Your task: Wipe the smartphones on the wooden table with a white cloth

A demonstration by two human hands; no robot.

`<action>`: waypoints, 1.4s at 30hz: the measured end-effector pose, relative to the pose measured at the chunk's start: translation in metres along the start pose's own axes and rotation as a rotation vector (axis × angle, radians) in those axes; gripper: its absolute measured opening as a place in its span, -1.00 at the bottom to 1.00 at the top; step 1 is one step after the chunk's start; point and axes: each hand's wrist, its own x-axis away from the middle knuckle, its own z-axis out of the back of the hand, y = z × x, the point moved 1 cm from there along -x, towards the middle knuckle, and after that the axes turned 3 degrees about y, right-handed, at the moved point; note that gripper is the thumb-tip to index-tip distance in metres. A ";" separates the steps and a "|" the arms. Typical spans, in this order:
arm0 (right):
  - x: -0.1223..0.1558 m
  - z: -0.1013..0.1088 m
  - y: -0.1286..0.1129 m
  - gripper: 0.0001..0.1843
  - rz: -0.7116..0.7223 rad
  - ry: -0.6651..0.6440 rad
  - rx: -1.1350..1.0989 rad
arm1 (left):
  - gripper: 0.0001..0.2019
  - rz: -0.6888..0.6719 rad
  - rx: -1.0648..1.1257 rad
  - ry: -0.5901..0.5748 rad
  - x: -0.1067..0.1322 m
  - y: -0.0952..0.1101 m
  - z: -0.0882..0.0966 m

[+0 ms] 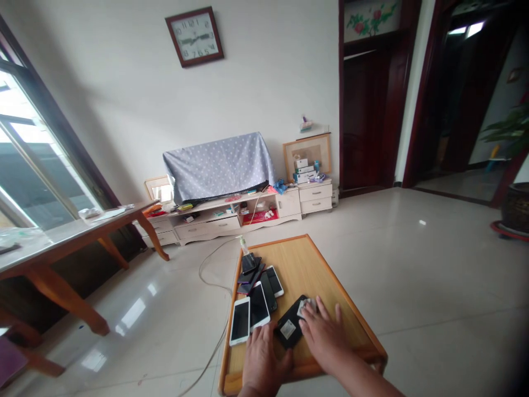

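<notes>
A black phone (290, 326) with a pale sticker on its back lies on a low wooden table (314, 270). My left hand (263, 361) rests at the table's near edge, thumb against the phone's near end, fingers curled on the wood. My right hand (323, 332) lies over the phone's right side, pressing a small white wipe (305, 306) against it with closed fingers. Several other phones (256, 292), white and dark, lie in a row along the table's left side.
A small bottle (243, 245) stands at the table's far left corner, and a cable (210, 264) trails over the tiled floor. A brown table (61, 237) is at the left, a white TV cabinet (231, 218) at the back wall, a potted plant (514, 204) at the right.
</notes>
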 end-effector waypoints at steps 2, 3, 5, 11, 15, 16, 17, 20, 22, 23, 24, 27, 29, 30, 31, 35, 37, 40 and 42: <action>0.016 -0.011 -0.016 -0.45 0.138 -0.047 -0.083 | -0.42 0.016 -0.005 -0.020 -0.001 -0.003 -0.002; 0.022 -0.016 -0.023 -0.46 0.205 -0.072 -0.124 | -0.41 0.027 -0.008 -0.035 -0.001 -0.004 -0.002; 0.026 -0.017 -0.028 -0.48 0.270 -0.100 -0.162 | -0.41 0.041 -0.014 -0.057 -0.002 -0.003 -0.001; -0.007 0.003 0.001 -0.41 -0.052 -0.013 0.015 | -0.44 0.037 -0.014 -0.028 0.000 0.008 0.008; 0.007 -0.014 -0.017 -0.43 0.123 -0.071 -0.061 | -0.44 0.027 -0.001 -0.010 0.000 0.004 0.005; 0.013 -0.019 -0.024 -0.45 0.200 -0.099 -0.101 | -0.45 0.023 0.001 -0.016 0.000 0.002 0.003; 0.018 -0.022 -0.029 -0.46 0.262 -0.120 -0.134 | -0.46 0.022 0.003 -0.024 -0.001 0.000 0.002; 0.014 -0.017 -0.024 -0.48 0.262 -0.113 -0.130 | -0.47 0.023 0.014 -0.016 -0.001 -0.002 0.000; 0.001 -0.006 -0.009 -0.44 0.112 -0.060 -0.054 | -0.45 0.018 0.025 0.001 -0.001 -0.001 0.001; -0.006 -0.001 -0.003 -0.43 0.040 -0.032 -0.023 | -0.44 0.016 0.030 0.005 0.000 0.000 0.002; -0.010 0.002 0.002 -0.42 -0.015 -0.011 0.003 | -0.44 0.014 0.035 0.006 0.000 0.001 0.003; -0.005 -0.002 -0.006 -0.42 0.018 -0.026 0.001 | -0.43 0.010 0.048 0.002 -0.001 0.000 0.003; 0.007 -0.011 -0.021 -0.45 0.156 -0.076 -0.060 | -0.44 0.014 0.051 -0.007 -0.001 -0.001 0.003; 0.012 -0.015 -0.028 -0.46 0.224 -0.094 -0.092 | -0.46 0.016 0.051 -0.013 -0.001 -0.002 0.003; 0.015 -0.017 -0.032 -0.47 0.273 -0.105 -0.112 | -0.47 0.018 0.050 -0.017 -0.002 -0.002 0.003; -0.003 -0.008 -0.014 -0.46 0.125 -0.057 -0.035 | -0.45 0.020 0.030 -0.030 -0.002 0.001 0.006; -0.016 -0.001 0.002 -0.43 -0.027 -0.010 0.017 | -0.42 0.025 0.016 -0.042 -0.002 0.004 0.009; -0.015 -0.003 0.002 -0.43 -0.028 -0.007 0.022 | -0.40 0.029 0.011 -0.041 -0.002 0.004 0.010; -0.004 -0.011 -0.014 -0.46 0.108 -0.050 -0.029 | -0.42 0.031 0.015 -0.035 -0.003 0.002 0.008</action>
